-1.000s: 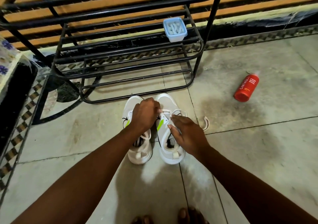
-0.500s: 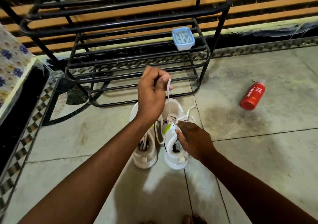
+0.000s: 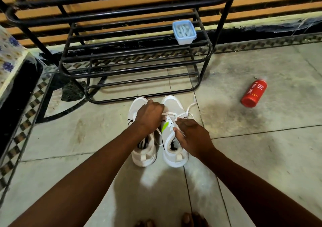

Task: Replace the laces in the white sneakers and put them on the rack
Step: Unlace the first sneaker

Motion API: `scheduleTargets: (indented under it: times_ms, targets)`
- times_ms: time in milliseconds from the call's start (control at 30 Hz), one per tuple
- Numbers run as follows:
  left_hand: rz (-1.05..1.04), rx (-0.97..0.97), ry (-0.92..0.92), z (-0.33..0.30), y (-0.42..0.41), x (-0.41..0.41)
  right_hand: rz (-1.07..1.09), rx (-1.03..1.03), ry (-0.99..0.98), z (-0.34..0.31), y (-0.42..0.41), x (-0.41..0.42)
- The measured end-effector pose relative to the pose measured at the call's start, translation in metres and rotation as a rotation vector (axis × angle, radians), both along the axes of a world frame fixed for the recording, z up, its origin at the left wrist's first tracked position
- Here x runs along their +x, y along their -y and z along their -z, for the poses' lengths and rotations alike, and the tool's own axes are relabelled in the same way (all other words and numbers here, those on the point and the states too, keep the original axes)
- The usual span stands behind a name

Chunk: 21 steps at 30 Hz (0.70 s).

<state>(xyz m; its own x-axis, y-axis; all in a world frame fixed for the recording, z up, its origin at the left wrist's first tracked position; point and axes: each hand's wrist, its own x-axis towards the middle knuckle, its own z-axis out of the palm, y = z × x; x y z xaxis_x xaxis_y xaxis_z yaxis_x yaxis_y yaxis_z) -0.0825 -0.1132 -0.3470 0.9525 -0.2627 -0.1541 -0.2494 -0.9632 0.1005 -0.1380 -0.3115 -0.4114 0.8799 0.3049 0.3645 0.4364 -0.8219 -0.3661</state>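
A grey tiled floor (image 3: 261, 157) is carrying everything here, running back to a slatted wall where a black metal rack (image 3: 135, 66) is standing. The two white sneakers are sitting side by side on the floor just in front of the rack's lowest bar, toes pointing at it, heels towards the person. A small blue lidded container (image 3: 184, 32) is resting on the right end of a middle rack shelf, with pale strips inside that may be laces. A red bottle (image 3: 253, 93) is lying on its side towards the right edge of the floor, well apart from the shoes.

The lacing step seems to be in hand, and on the right sneaker (image 3: 174, 139). The left hand (image 3: 149, 118) is reaching across the left sneaker (image 3: 142, 150), its fingers curled at the lower eyelets; its grip looks closed on the white lace (image 3: 189, 109), though the fingertips are hidden under the knuckles. The right hand (image 3: 192, 136) is lying over the tongue and collar, the thumb and forefinger appearing to be pinching the lace near the upper eyelets. A loose end is trailing over the shoe's right side onto the floor.

The next move likely calls for drawing the lace evenly through each eyelet without twisting it, while the other hand is steadying the shoe. Neither sneaker is on the rack yet.
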Motion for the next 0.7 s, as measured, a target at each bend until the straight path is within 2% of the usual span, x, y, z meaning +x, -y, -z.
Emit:
scheduleTargets:
  times_ms: [133, 233, 400, 500, 567, 633, 700]
  targets:
    - [-0.035, -0.086, 0.061, -0.001, -0.002, 0.004, 0.006, 0.021, 0.017, 0.002, 0.001, -0.001]
    - [-0.067, -0.198, 0.205, -0.012, -0.002, 0.001, 0.004, -0.004, -0.006, 0.003, 0.001, -0.001]
    - [-0.195, -0.672, 0.454, -0.054, -0.007, 0.005, -0.024, -0.046, -0.044, -0.001, 0.004, 0.003]
    - [-0.282, -1.186, 0.299, -0.076, 0.002, 0.000, -0.012, -0.040, -0.045, -0.001, 0.001, -0.001]
    - [-0.424, -1.423, 0.197, -0.079, 0.013, -0.005, -0.006, -0.035, -0.042, 0.000, 0.000, -0.001]
    - [-0.490, -1.526, 0.126, -0.073, 0.017, -0.010, -0.008, -0.043, -0.046, 0.003, 0.000, -0.001]
    - [-0.424, -1.506, 0.109, -0.072, 0.016, -0.011, -0.006, -0.058, -0.038, 0.004, 0.002, -0.001]
